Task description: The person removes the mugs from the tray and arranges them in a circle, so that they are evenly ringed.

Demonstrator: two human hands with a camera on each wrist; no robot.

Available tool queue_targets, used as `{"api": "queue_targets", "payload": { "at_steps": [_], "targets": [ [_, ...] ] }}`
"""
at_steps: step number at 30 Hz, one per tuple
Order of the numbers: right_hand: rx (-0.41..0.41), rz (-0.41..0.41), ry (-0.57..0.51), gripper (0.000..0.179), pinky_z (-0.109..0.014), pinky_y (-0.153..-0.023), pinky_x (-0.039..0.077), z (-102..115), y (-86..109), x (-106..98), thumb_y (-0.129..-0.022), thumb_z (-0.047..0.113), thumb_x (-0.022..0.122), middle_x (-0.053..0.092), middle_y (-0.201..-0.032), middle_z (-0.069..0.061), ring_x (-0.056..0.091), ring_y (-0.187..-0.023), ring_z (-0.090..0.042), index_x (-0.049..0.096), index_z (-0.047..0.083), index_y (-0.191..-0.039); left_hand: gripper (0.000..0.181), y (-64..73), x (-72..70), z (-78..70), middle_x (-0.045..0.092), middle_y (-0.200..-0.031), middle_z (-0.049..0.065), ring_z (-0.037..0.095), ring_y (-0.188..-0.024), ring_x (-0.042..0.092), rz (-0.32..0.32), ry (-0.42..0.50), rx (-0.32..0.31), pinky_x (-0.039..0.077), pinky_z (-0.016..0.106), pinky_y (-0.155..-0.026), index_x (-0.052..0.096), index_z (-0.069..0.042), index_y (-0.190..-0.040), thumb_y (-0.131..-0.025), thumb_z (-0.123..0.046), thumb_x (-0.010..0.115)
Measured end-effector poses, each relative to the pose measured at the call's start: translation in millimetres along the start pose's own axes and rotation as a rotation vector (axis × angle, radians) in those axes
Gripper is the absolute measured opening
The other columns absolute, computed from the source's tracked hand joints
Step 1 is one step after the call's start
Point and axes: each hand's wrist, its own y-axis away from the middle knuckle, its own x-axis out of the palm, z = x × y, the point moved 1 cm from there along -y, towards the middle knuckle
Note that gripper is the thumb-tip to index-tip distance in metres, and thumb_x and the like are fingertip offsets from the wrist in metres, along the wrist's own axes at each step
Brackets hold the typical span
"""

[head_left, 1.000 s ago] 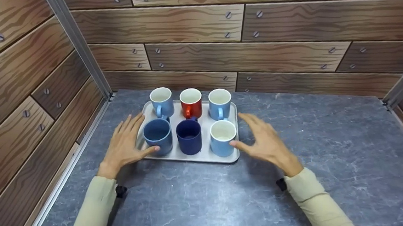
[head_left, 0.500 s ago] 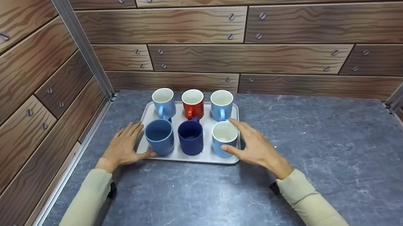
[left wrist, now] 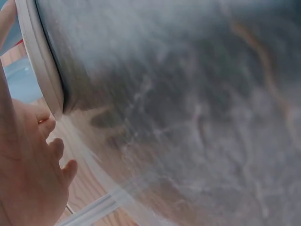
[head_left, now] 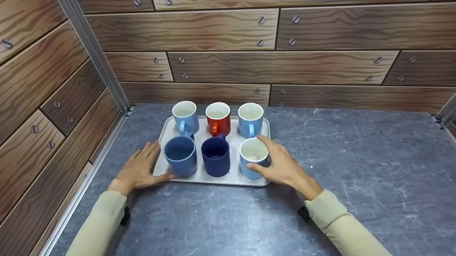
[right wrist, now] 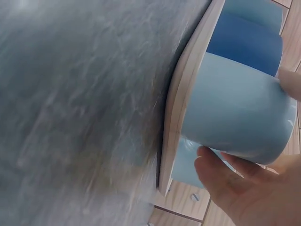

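Note:
A pale grey tray [head_left: 212, 181] on the table bears two rows of upright mugs. My right hand [head_left: 283, 166] grips the light blue mug [head_left: 249, 171] at the front right, thumb on its near side and fingers round its right side. The right wrist view shows the fingers [right wrist: 216, 174] against the wall of this mug [right wrist: 240, 108]. My left hand [head_left: 139, 168] lies with extended fingers along the tray's left edge, thumb at the front left corner. Beside it stands a medium blue mug [head_left: 183, 164], then a navy mug [head_left: 217, 165] in the middle.
Behind them on the tray stand a light blue mug [head_left: 190, 122], a red mug [head_left: 221, 125] and another light blue mug [head_left: 248, 125]. A marbled grey table [head_left: 362, 161] extends to the right and front. Wood-patterned walls [head_left: 216, 67] bound it at the back and sides.
My right hand has moved left from beside the tray onto the front right light blue mug and closed round it. The left hand has shifted slightly down along the tray's edge.

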Motion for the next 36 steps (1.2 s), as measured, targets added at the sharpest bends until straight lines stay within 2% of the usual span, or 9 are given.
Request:
{"api": "queue_targets", "payload": {
  "at_steps": [7, 13, 18, 23, 29, 36],
  "targets": [
    [-0.007, -0.050, -0.010, 0.092, -0.059, -0.119, 0.045, 2.8, 0.3, -0.8, -0.087, 0.038, 0.087, 0.058, -0.153, -0.025, 0.057, -0.141, -0.044, 0.045, 0.000, -0.160, 0.124, 0.8, 0.7, -1.2, 0.023, -0.177, 0.020, 0.042, -0.165, 0.019, -0.004, 0.011, -0.001, 0.019, 0.061, -0.133, 0.025, -0.002, -0.169, -0.084, -0.084, 0.063],
    [-0.012, -0.085, -0.037, 0.091, -0.058, -0.115, 0.049, 6.2, 3.6, -13.3, -0.087, 0.036, 0.088, 0.064, -0.146, -0.024, 0.064, -0.133, -0.041, 0.046, -0.002, -0.158, 0.124, 0.9, 1.5, -1.9, 0.025, -0.176, 0.020, 0.041, -0.164, 0.020, -0.010, 0.011, 0.000, 0.020, 0.061, -0.133, 0.027, -0.002, -0.168, -0.083, -0.085, 0.063],
    [-0.007, -0.107, -0.060, 0.092, -0.057, -0.111, 0.052, 8.8, 5.2, -30.9, -0.087, 0.034, 0.088, 0.069, -0.137, -0.024, 0.068, -0.125, -0.039, 0.044, -0.007, -0.157, 0.124, 2.9, 1.0, 0.8, 0.024, -0.176, 0.021, 0.041, -0.165, 0.019, -0.002, 0.003, -0.005, 0.019, 0.061, -0.133, 0.027, -0.001, -0.168, -0.084, -0.085, 0.062],
    [-0.011, -0.124, -0.091, 0.082, -0.055, -0.103, 0.058, 6.0, 4.4, -50.5, -0.087, 0.027, 0.089, 0.073, -0.127, -0.021, 0.073, -0.115, -0.036, 0.051, -0.005, -0.151, 0.124, 5.1, 0.0, 1.7, 0.027, -0.175, 0.022, 0.043, -0.164, 0.021, -0.021, 0.013, -0.004, 0.020, 0.063, -0.132, 0.028, 0.000, -0.167, -0.084, -0.084, 0.063],
    [-0.010, -0.180, -0.077, 0.075, -0.057, -0.100, 0.059, -8.8, 6.3, -77.4, -0.086, 0.024, 0.090, 0.073, -0.125, -0.024, 0.073, -0.113, -0.039, 0.056, -0.005, -0.146, 0.124, 5.5, 1.3, 1.4, 0.026, -0.176, 0.020, 0.041, -0.164, 0.020, -0.023, 0.027, -0.009, 0.020, 0.062, -0.132, 0.028, -0.002, -0.168, -0.084, -0.084, 0.064],
    [0.031, -0.264, -0.005, 0.079, -0.063, -0.097, 0.058, -33.2, 18.6, -113.2, -0.087, 0.026, 0.090, 0.071, -0.125, -0.033, 0.072, -0.110, -0.049, 0.052, -0.010, -0.148, 0.123, 4.1, 1.8, 1.2, 0.027, -0.176, 0.020, 0.041, -0.164, 0.021, -0.027, 0.024, 0.000, 0.020, 0.062, -0.132, 0.029, -0.002, -0.168, -0.083, -0.084, 0.064]
  ]
}}
